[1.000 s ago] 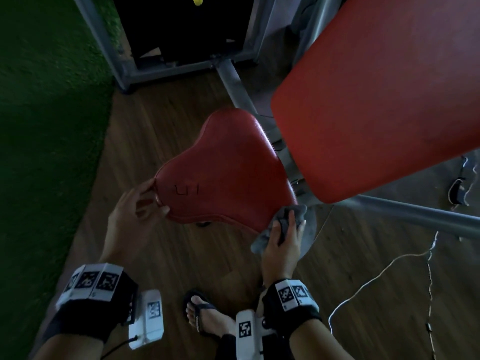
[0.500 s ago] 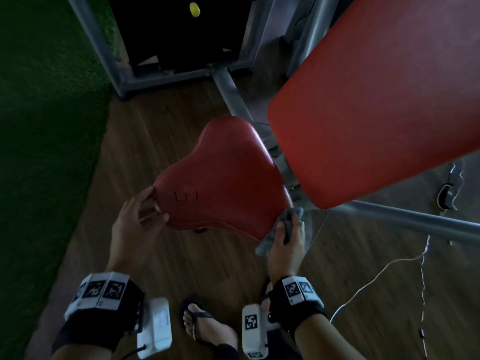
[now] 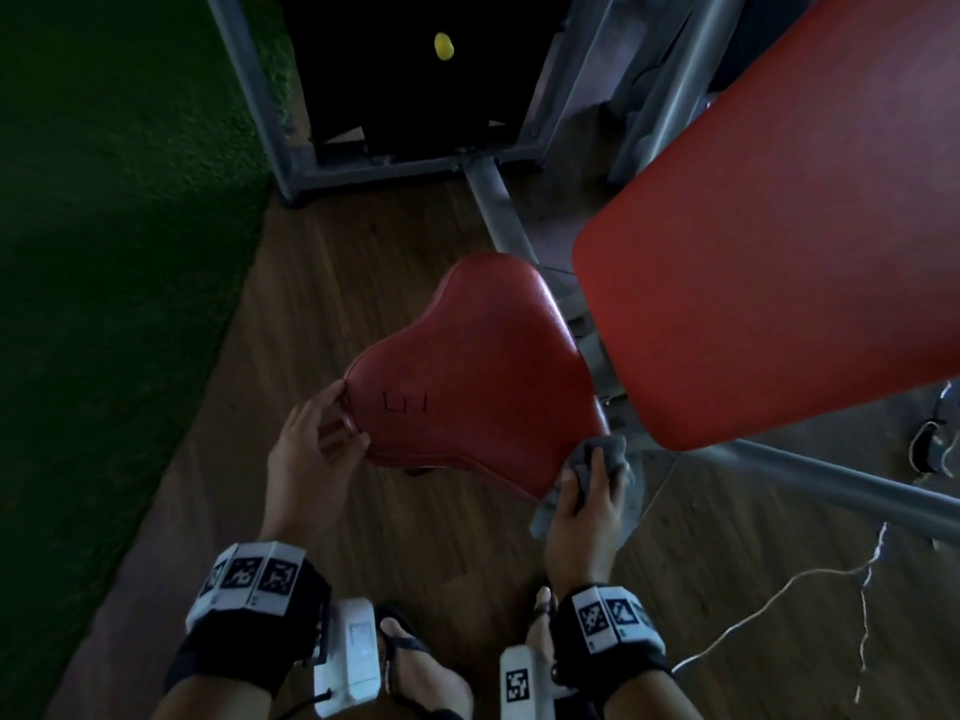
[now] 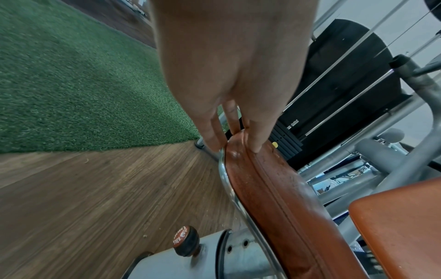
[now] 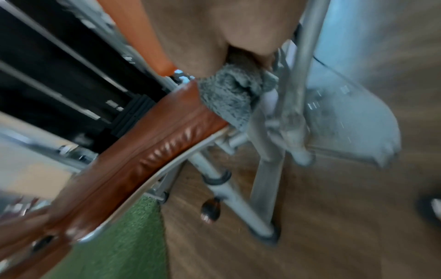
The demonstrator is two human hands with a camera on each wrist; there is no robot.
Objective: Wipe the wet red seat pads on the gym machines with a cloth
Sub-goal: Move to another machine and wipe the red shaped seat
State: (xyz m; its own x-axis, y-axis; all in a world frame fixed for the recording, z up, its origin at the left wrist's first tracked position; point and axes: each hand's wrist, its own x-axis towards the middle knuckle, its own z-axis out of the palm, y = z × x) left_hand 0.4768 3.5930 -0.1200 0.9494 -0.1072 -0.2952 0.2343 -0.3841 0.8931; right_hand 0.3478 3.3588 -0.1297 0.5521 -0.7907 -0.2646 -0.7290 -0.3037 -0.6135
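Observation:
A heart-shaped red seat pad (image 3: 478, 376) stands in the middle of the head view on a grey metal frame. My left hand (image 3: 317, 449) grips its near left corner, thumb on top and fingers under the rim (image 4: 235, 137). My right hand (image 3: 587, 491) holds a bunched grey cloth (image 3: 597, 457) against the pad's near right corner. The right wrist view shows the cloth (image 5: 229, 98) pressed on the pad's edge (image 5: 148, 151). A larger red back pad (image 3: 769, 241) slopes above on the right.
Wood floor (image 3: 322, 314) lies under the seat, green turf (image 3: 104, 252) on the left. A black weight stack (image 3: 415, 70) in a grey frame stands behind. A grey frame bar (image 3: 831, 475) and a thin white cord (image 3: 779, 605) cross the right. My sandalled foot (image 3: 415, 662) is below.
My right hand with the cloth has slid a little up along the pad's near right edge toward its corner. The left hand keeps its grip on the left corner.

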